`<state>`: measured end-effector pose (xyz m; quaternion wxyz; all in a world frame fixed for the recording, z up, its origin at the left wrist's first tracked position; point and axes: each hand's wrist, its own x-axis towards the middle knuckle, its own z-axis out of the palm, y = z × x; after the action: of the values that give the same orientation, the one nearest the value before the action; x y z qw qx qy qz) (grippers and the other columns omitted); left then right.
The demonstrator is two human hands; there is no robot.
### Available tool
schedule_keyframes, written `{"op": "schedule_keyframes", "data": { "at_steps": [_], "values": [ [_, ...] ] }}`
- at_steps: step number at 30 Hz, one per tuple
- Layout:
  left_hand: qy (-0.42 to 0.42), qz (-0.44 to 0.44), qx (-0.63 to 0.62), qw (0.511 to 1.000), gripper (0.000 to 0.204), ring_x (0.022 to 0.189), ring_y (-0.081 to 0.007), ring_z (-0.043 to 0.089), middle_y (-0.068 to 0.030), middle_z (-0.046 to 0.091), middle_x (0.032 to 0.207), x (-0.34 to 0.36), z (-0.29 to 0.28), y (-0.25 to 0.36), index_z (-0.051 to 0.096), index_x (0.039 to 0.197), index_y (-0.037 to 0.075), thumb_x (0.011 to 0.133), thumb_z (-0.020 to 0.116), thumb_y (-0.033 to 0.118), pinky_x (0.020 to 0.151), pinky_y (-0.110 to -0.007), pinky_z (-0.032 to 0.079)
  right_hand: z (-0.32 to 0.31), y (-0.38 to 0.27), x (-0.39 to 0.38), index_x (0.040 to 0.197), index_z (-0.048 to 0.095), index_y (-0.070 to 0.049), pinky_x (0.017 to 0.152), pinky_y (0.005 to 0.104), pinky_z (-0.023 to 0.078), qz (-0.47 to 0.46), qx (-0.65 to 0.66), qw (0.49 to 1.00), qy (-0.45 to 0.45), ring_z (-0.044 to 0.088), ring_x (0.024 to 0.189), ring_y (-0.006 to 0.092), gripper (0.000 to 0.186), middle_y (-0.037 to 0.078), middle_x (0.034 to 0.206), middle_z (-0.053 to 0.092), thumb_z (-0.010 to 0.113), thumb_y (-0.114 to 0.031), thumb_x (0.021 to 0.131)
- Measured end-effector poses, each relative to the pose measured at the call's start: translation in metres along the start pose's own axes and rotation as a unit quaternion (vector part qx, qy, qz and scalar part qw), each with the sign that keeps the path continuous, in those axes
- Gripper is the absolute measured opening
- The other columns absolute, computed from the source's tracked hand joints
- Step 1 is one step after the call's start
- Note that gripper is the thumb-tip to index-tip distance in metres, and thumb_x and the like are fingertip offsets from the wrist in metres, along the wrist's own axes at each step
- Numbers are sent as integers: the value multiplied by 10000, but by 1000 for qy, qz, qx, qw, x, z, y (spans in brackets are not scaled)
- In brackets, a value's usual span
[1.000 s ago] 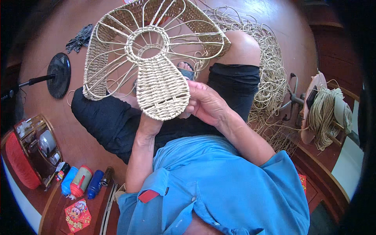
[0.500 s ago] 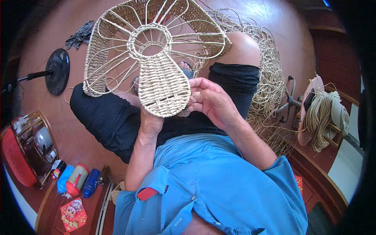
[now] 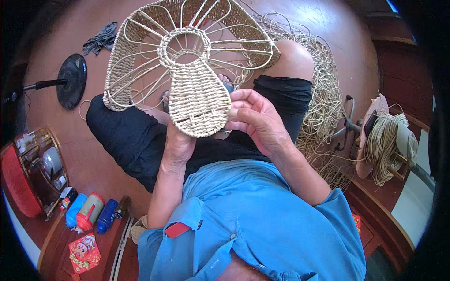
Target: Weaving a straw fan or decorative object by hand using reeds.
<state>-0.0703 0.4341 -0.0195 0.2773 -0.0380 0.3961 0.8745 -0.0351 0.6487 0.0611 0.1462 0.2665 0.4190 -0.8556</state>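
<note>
A light straw-coloured woven basket rests over my lap, with open loops of cord running from its rim to a woven ring. From that ring a densely woven, rounded panel reaches toward me, showing a few narrow gaps near its lower end. My left hand grips this end from below, its fingers hidden beneath the weave. At the panel's right edge is my right hand, thumb and fingers closing on the border. Whether a strand lies between those fingertips cannot be made out.
A large heap of loose cord lies on the floor beyond my right knee. Farther right, a hank of cord hangs near a metal-legged stand. To the left are a round black base, a thermos, and a blue bottle.
The basket sits slightly farther right in the picture, its panel a little higher. The dark gap near the panel's lower end looks narrower. My right fingers have shifted at the edge.
</note>
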Motion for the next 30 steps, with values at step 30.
{"op": "schedule_keyframes", "data": {
  "at_steps": [30],
  "values": [
    [-49,-62,-99,992,593,1232,-211,698,-129,691,1401,11,3,1,561,1488,-13,993,794,216,1070,-386,583,22,-20,-10,1120,736,-6,707,274,581,-272,-520,809,24,708,780,120,173,70,995,619,701,9,952]
  ]
}}
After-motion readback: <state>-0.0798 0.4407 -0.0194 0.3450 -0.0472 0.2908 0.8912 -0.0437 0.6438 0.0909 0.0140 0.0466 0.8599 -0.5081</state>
